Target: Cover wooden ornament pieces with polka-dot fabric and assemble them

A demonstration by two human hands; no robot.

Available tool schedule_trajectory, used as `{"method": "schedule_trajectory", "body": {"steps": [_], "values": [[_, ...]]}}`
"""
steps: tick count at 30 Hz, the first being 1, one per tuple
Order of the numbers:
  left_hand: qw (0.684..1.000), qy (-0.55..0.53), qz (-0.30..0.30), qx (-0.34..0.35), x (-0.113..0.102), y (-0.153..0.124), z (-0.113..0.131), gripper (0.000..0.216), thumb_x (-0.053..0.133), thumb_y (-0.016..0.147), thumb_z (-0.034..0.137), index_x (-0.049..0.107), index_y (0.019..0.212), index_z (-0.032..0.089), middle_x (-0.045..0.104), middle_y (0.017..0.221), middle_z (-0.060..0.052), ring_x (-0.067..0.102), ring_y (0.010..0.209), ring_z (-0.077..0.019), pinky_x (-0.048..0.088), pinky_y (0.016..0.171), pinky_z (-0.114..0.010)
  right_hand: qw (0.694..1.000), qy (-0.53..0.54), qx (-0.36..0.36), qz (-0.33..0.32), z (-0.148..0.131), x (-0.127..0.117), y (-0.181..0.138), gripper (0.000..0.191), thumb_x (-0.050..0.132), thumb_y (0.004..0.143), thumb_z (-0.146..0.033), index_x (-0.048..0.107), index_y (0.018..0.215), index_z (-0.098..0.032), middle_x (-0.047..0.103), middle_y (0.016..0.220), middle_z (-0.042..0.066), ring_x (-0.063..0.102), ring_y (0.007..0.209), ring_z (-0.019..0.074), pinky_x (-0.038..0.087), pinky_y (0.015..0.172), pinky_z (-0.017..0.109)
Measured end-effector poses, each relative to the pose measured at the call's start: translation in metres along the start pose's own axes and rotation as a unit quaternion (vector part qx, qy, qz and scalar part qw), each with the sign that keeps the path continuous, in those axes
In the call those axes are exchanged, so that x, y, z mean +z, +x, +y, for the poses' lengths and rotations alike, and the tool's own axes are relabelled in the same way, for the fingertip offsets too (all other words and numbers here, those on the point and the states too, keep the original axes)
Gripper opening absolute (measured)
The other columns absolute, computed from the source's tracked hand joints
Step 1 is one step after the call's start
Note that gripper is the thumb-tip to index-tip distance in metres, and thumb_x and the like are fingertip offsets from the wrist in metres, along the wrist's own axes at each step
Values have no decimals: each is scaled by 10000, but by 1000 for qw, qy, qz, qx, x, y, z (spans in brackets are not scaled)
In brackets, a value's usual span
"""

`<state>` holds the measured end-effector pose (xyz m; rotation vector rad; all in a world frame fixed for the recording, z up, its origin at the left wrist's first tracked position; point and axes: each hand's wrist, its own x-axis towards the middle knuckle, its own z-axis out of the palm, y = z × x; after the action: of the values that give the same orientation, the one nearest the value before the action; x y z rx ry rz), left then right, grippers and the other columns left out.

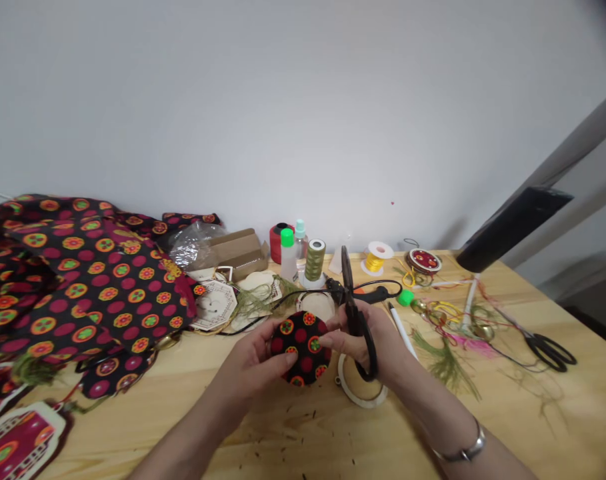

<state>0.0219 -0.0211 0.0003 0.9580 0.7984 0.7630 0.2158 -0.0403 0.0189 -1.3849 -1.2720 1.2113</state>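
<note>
Between both hands is a round disc covered in dark floral fabric [307, 357], held above the table. My left hand [263, 363] grips its left side, thumb on top and fingers beneath. My right hand [370, 340] has its thumb and a fingertip at the disc's right edge. Black-handled scissors [355, 313] also hang in my right hand, blades pointing up and away from me. Under the right hand lies a pale ring [365, 400], partly covered by the hand and scissors. Small dark scraps [303, 415] are scattered on the wood nearby.
Patterned dark fabric [107, 280] is heaped at left, beside a cardboard box [237, 253]. Bottles [287, 257], a green thread cone [315, 260] and a yellow spool [375, 259] line the wall. At right lie tangled threads [447, 360], another pair of scissors [547, 350] and a black cylinder [515, 227].
</note>
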Motion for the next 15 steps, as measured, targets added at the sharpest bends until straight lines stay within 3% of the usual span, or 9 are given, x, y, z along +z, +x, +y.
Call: {"method": "schedule_trajectory", "body": {"steps": [7, 15], "values": [[1000, 9, -11, -6, 4, -3, 0, 432, 728, 675, 211, 629, 1093, 170, 707, 1021, -99, 649, 908, -236, 516, 781, -330, 1000, -9, -15, 11, 3, 2, 0, 269, 716, 620, -248, 461, 671, -181, 516, 616, -44, 456, 561, 90, 385, 511, 209], [999, -34, 28, -19, 11, 0, -1, 450, 776, 604, 208, 675, 1040, 163, 730, 956, -97, 667, 862, -227, 518, 750, -303, 994, 77, -28, 66, 7, 8, 2, 344, 735, 601, -303, 416, 672, -197, 504, 601, -52, 479, 545, 100, 408, 514, 230]]}}
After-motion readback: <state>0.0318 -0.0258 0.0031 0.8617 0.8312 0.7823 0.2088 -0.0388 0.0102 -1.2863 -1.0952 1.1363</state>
